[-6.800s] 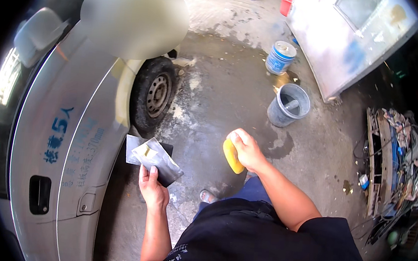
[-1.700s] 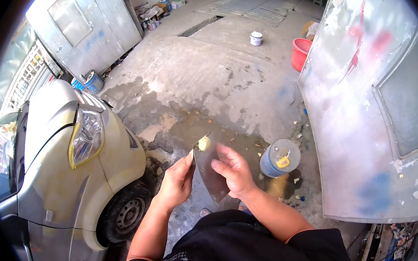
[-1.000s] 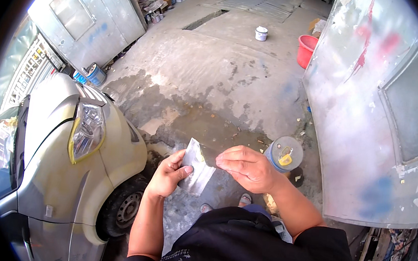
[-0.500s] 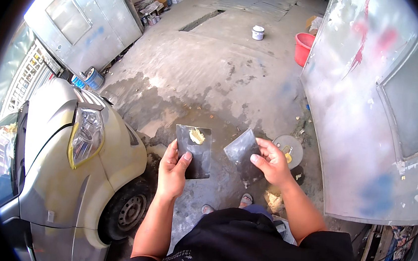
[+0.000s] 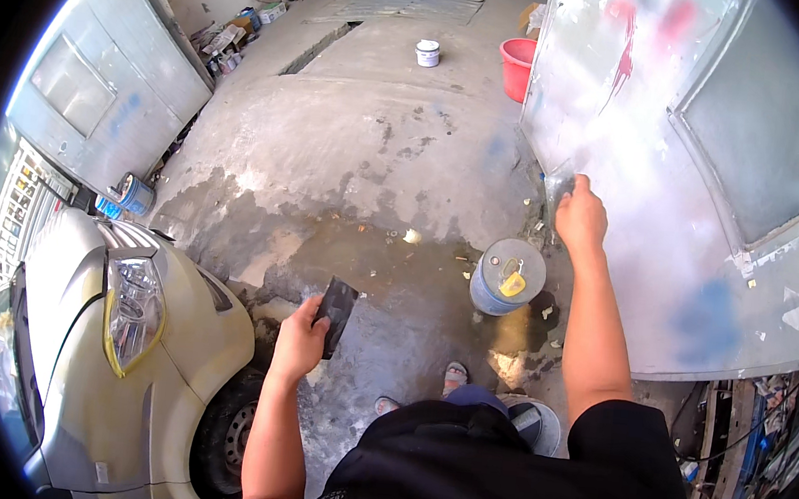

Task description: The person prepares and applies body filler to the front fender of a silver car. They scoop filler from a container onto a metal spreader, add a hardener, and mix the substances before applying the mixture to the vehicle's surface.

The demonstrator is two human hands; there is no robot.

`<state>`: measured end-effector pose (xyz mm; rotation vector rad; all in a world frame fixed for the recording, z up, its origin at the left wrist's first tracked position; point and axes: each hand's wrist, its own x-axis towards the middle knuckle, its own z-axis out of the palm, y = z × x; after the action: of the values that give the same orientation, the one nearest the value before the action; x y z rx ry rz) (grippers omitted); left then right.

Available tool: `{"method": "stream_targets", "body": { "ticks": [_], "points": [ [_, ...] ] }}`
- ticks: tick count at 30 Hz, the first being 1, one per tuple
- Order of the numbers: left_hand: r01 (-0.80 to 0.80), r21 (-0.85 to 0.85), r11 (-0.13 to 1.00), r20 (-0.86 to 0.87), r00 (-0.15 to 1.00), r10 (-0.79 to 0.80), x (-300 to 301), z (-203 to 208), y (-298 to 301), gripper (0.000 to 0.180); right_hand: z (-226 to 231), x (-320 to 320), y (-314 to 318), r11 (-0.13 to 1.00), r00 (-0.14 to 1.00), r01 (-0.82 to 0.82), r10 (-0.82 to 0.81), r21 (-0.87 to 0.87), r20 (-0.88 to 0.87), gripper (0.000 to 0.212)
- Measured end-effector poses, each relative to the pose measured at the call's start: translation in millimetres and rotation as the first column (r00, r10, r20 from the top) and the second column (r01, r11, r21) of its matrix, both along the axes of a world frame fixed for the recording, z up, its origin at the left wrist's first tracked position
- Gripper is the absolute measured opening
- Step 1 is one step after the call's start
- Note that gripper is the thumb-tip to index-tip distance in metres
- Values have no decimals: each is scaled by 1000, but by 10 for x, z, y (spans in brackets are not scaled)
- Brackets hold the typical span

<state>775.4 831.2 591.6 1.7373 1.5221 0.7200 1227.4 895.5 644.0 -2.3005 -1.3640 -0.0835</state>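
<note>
My left hand (image 5: pixel 297 337) is closed around a dark, flat rectangular spreader (image 5: pixel 337 314), held tilted beside the car's front wheel. No putty shows on the side of it turned to me. Out ahead on the right, my right hand (image 5: pixel 581 218) is closed on a grey flat spreader (image 5: pixel 559 186), partly blurred and hard to tell from the pale metal door (image 5: pixel 630 222) behind it. Whether that spreader touches the door, I cannot tell. A cream lump (image 5: pixel 411 236) lies on the wet floor ahead.
A car (image 5: pixel 163 343) with a primed yellowish fender stands at my left. Near my right forearm is a blue drum (image 5: pixel 503 282) with a yellow item on its lid. A red tub (image 5: pixel 516 68) stands by the door; a white pail (image 5: pixel 427 53) sits farther off. Scrap (image 5: pixel 743 451) lies lower right.
My right hand has swung forward and right with its spreader, toward the door. My left hand has lowered and tilted its spreader; the putty no longer shows. The view has shifted right.
</note>
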Motion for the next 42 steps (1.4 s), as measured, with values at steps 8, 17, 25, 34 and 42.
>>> {"method": "stream_targets", "body": {
  "ticks": [8,17,25,34,42],
  "points": [
    [-135,-310,941,707,629,323,90,-121,-240,37,-519,-269,-600,958,709,-241,283,155,-646,55],
    [-165,-398,902,850,304,431,327,175,-450,55,-687,-1076,-958,828,363,-480,489,291,-793,41],
    [-101,-397,912,908,103,407,388,151,-583,53,-639,-1833,-1251,700,77,-643,463,311,-883,37],
    [-18,-476,879,879,-21,476,322,180,-695,45,-472,-2174,-1478,703,-393,-605,145,374,-908,37],
    [26,-454,891,880,-144,453,205,132,-736,42,-413,-2400,-1499,468,-295,-761,367,450,-882,36]
  ]
}}
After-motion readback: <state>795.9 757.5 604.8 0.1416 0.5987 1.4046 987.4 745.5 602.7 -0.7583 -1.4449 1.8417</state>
